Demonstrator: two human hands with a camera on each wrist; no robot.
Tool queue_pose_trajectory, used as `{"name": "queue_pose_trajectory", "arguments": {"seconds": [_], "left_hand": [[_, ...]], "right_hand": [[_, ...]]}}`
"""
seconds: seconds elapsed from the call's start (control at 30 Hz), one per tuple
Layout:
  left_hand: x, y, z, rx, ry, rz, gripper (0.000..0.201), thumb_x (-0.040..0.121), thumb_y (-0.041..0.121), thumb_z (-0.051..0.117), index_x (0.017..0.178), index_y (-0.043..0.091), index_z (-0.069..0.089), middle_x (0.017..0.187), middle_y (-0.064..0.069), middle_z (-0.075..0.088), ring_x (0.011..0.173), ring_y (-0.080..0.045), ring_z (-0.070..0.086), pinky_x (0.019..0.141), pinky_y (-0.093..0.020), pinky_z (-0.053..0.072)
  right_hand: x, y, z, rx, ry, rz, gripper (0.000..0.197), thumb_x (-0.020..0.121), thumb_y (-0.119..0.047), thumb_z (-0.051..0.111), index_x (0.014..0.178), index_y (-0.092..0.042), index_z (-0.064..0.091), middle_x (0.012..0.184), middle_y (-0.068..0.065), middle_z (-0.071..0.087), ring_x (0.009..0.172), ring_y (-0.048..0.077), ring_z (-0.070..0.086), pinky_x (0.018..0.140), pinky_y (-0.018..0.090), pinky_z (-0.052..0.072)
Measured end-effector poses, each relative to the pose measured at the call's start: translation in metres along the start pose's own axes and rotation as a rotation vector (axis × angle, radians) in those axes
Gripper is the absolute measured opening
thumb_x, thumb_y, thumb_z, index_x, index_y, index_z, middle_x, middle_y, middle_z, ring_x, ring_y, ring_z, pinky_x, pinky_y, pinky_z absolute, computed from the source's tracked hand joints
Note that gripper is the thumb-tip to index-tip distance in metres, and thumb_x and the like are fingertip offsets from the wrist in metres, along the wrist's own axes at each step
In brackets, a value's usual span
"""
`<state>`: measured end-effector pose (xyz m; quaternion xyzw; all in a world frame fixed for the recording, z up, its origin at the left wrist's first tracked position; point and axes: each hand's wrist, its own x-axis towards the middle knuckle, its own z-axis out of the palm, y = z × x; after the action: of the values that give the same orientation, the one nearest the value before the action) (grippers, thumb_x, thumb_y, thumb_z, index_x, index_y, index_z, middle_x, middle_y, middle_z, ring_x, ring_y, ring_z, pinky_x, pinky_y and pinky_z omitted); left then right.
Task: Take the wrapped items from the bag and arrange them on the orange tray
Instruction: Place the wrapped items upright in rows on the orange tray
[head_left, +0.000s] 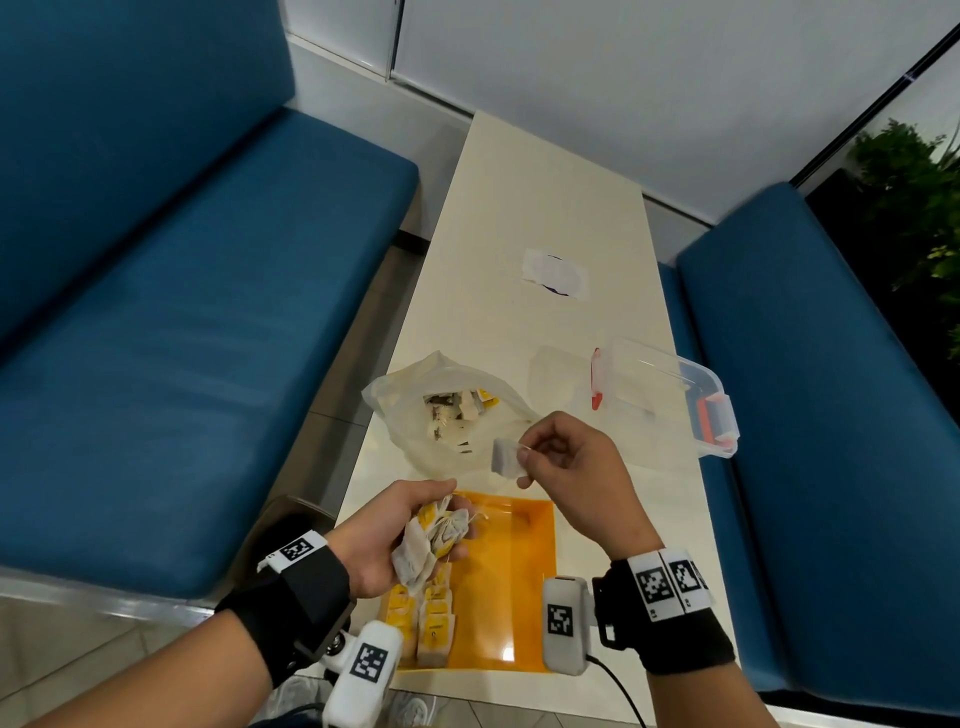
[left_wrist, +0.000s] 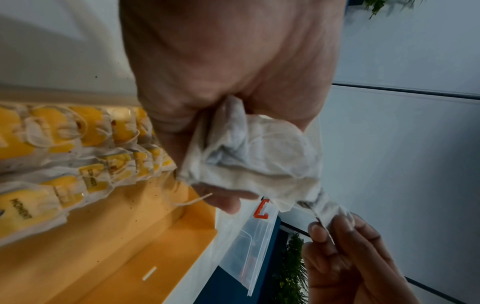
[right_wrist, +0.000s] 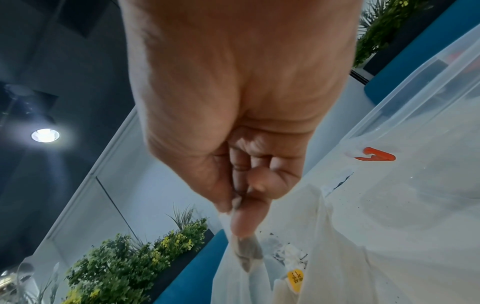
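Pinched between thumb and forefinger of my right hand (head_left: 566, 462): one wrapped item, a single tea bag (head_left: 506, 457), held up in the air between the bag and the tray, the other fingers curled in behind. I judge it is held by its edge so it hangs flat and can be laid down squarely.

Item two: my left hand (head_left: 384, 540), fingers curled round a loose bundle of tea bags (head_left: 434, 540) with strings trailing, held just above the near left part of the tray. It serves as a reserve, I think, so I need not reach into the bag for each piece.

Item three: orange tray (head_left: 524, 582), at the near end of the table (head_left: 519, 218). Two rows of yellow-tagged tea bags (head_left: 423, 623) lie along its left side, overlapping; the right half shows bare orange.

Item four: plastic bag (head_left: 441, 410), open-mouthed, just beyond the tray, more wrapped items visible inside. Task well begun, not finished.

Item five: clear lidded container (head_left: 670, 395) with red clasps, right of the bag.

Item six: white paper scrap (head_left: 555, 273), farther up the table.

Item seven: blue benches (head_left: 208, 260) on either side.
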<state>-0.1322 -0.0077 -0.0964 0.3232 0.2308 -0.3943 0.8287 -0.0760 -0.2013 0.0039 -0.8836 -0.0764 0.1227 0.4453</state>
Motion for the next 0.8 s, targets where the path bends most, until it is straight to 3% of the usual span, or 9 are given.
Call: {"name": "queue_pose_trajectory", "arguments": {"seconds": [0.13, 0.2, 0.37, 0.5, 0.67, 0.8], "left_hand": [[0.003, -0.002, -0.003, 0.055, 0.008, 0.005, 0.028, 0.094, 0.041, 0.063, 0.097, 0.015, 0.073, 0.106, -0.013, 0.072, 0.079, -0.024, 0.071, 0.052, -0.026, 0.051], [0.003, -0.003, -0.002, 0.073, 0.024, 0.015, 0.024, 0.094, 0.038, 0.065, 0.098, 0.015, 0.073, 0.105, -0.011, 0.074, 0.08, -0.024, 0.073, 0.053, -0.026, 0.051], [0.003, -0.003, -0.001, 0.084, 0.055, 0.048, 0.022, 0.091, 0.033, 0.07, 0.1, 0.013, 0.071, 0.094, -0.008, 0.075, 0.079, -0.023, 0.072, 0.051, -0.026, 0.053], [0.006, -0.004, -0.005, 0.06, 0.065, 0.122, 0.028, 0.087, 0.026, 0.077, 0.103, 0.006, 0.065, 0.093, -0.014, 0.073, 0.066, -0.02, 0.066, 0.054, -0.028, 0.056], [0.008, -0.003, -0.009, 0.189, 0.046, 0.231, 0.027, 0.074, 0.024, 0.085, 0.09, 0.009, 0.07, 0.091, -0.017, 0.065, 0.07, -0.024, 0.06, 0.066, -0.032, 0.052], [0.004, -0.001, -0.004, 0.309, -0.032, 0.262, 0.033, 0.082, 0.016, 0.083, 0.114, 0.018, 0.076, 0.09, -0.017, 0.064, 0.076, -0.031, 0.056, 0.066, -0.031, 0.051]], "right_hand": [[0.0, -0.001, -0.004, 0.056, 0.032, 0.001, 0.007, 0.09, -0.003, 0.066, 0.087, -0.009, 0.063, 0.075, 0.013, 0.07, 0.063, 0.019, 0.07, 0.063, 0.026, 0.055], [-0.001, -0.003, -0.005, 0.112, 0.025, 0.01, 0.005, 0.092, -0.002, 0.064, 0.089, -0.005, 0.061, 0.072, 0.02, 0.069, 0.059, 0.017, 0.067, 0.055, 0.021, 0.046], [-0.004, -0.01, -0.01, 0.278, -0.004, 0.025, 0.002, 0.095, 0.0, 0.059, 0.094, 0.0, 0.056, 0.073, 0.034, 0.062, 0.055, 0.021, 0.064, 0.048, 0.03, 0.034], [-0.001, -0.006, -0.012, 0.185, -0.094, 0.041, 0.005, 0.094, -0.002, 0.061, 0.09, -0.005, 0.059, 0.064, 0.023, 0.062, 0.052, 0.021, 0.059, 0.048, 0.026, 0.039], [-0.002, 0.009, -0.002, -0.102, -0.364, 0.088, 0.004, 0.091, -0.006, 0.064, 0.088, -0.007, 0.062, 0.052, -0.001, 0.06, 0.048, 0.015, 0.056, 0.055, 0.028, 0.048], [-0.002, 0.014, 0.008, -0.171, -0.456, 0.119, 0.003, 0.09, -0.013, 0.067, 0.087, -0.012, 0.065, 0.056, -0.002, 0.064, 0.049, 0.016, 0.054, 0.054, 0.028, 0.047]]}}
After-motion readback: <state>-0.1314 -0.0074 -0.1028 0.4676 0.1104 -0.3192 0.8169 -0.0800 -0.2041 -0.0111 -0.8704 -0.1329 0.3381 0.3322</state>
